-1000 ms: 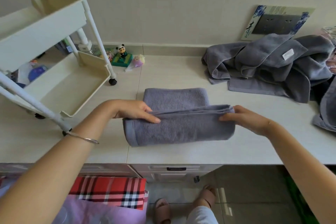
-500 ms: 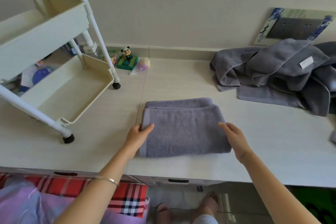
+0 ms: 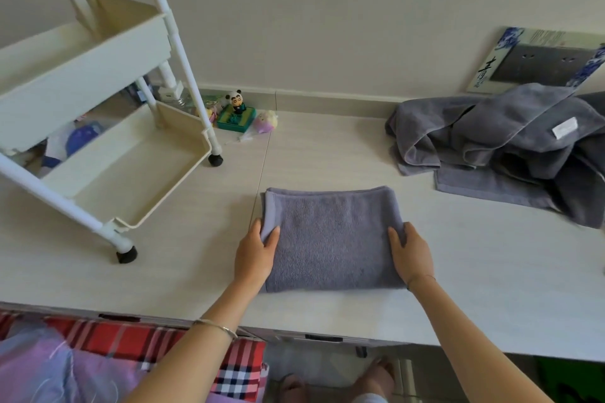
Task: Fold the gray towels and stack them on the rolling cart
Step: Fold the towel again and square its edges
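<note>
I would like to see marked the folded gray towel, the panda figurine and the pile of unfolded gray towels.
folded gray towel point(image 3: 334, 239): head view, middle of its top face.
panda figurine point(image 3: 234, 98): head view, on its white head.
pile of unfolded gray towels point(image 3: 523, 121): head view, on the topmost fold.

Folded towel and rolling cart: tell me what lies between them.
Head view: only bare countertop, crossed by a thin seam, separates the folded towel from the rolling cart.

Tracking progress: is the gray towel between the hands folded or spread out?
Folded: the gray towel is a compact rectangle, layered edges along its far side; left hand and right hand grip its ends.
</note>
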`<state>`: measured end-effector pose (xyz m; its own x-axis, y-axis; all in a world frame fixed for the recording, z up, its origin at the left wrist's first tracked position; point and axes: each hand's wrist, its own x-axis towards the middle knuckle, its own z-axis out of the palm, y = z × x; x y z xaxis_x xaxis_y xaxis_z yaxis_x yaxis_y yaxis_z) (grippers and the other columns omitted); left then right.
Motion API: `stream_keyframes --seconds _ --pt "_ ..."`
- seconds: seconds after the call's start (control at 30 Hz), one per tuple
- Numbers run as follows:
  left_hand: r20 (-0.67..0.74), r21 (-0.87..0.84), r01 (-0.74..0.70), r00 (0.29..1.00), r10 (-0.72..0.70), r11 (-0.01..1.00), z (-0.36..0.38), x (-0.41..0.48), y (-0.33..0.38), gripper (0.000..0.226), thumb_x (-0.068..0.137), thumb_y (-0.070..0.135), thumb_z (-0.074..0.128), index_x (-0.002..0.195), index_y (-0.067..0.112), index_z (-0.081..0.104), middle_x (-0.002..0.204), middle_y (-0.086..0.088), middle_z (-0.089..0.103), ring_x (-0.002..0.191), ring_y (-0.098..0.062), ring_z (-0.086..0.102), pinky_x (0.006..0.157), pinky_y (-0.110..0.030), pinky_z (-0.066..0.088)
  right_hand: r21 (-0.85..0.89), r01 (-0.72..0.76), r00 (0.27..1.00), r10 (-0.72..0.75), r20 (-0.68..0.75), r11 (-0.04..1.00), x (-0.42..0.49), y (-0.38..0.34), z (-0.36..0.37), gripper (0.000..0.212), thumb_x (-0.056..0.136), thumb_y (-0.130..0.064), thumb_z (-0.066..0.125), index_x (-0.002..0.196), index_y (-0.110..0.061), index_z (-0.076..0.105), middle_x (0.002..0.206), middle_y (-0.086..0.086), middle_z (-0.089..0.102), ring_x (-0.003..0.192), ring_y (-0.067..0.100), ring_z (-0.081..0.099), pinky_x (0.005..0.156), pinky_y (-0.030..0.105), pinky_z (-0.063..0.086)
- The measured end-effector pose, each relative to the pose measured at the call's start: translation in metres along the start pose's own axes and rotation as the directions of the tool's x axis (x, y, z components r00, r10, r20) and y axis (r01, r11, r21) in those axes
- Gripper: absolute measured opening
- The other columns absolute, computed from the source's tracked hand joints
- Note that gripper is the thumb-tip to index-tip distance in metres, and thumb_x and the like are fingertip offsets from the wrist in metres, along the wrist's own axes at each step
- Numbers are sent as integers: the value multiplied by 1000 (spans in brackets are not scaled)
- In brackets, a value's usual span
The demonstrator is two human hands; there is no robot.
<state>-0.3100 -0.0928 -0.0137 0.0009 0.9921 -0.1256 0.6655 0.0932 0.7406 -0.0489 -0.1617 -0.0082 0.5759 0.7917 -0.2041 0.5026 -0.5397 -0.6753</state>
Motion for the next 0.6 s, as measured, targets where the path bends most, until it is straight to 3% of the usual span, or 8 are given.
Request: stream_keyframes --seconds 0.07,0.13,0.2,0.23,0.3,0.4,0.47,0.6 --pt "22 68 45 999 -46 997 -1 0 5 42 95 41 48 118 7 44 95 -14 65 77 -31 61 59 -34 41 7 8 1000 -8 6 1000 -1 2 -1 24 98 -26 43 83 -7 41 70 3 51 70 31 51 60 34 37" --pt "13 185 51 998 -55 981 -1 0 11 65 94 49 44 140 7 25 123 -18 57 104 -34 59 74 -38 45 -41 10 1000 -10 -16 999 -3 0 -2 18 96 -23 45 89 -8 41 79 6 53 74 32 51 62 35 39" --pt "-63 331 -126 986 155 935 2 0 17 74 95 54 37 149 8 16 145 -16 37 128 -33 42 99 -43 38 -165 64 986 -88 -140 984 -4 -7 -2 16 91 -15 50 104 -7 45 104 11 52 87 31 51 72 38 41" --pt "-48 408 -239 958 282 881 5 1 19 73 94 55 31 150 10 18 150 -14 32 135 -33 34 108 -45 28 -221 117 970 -160 -185 968 -4 -13 0 28 87 -9 52 115 -8 47 116 12 49 98 31 49 81 40 40" --pt "50 491 -392 904 424 778 16 3 25 71 94 56 19 149 12 22 154 -11 27 141 -34 26 115 -46 7 -298 293 922 -351 -163 908 -2 -31 11 44 85 -6 52 129 -11 50 134 12 45 117 33 45 95 42 36" --pt "239 534 -466 883 404 705 35 -4 27 72 93 60 2 150 17 15 157 -4 16 145 -30 17 115 -48 -4 -345 498 860 -503 83 795 -5 -41 35 52 91 -39 32 136 -21 49 149 9 36 138 30 31 113 44 23" --pt "300 538 -451 892 338 713 42 -6 18 73 85 63 -4 150 30 3 159 2 0 147 -24 0 115 -47 -12 -383 534 846 -475 245 754 -8 -27 45 68 86 -59 9 147 -33 27 157 -3 16 146 20 10 119 36 2" --pt "287 535 -437 899 330 723 41 -2 4 74 83 69 -3 150 37 3 159 5 -3 147 -18 -8 117 -42 -12 -448 503 864 -440 244 739 -2 4 35 77 81 -72 -11 148 -37 6 158 -9 7 146 13 3 117 27 -6"
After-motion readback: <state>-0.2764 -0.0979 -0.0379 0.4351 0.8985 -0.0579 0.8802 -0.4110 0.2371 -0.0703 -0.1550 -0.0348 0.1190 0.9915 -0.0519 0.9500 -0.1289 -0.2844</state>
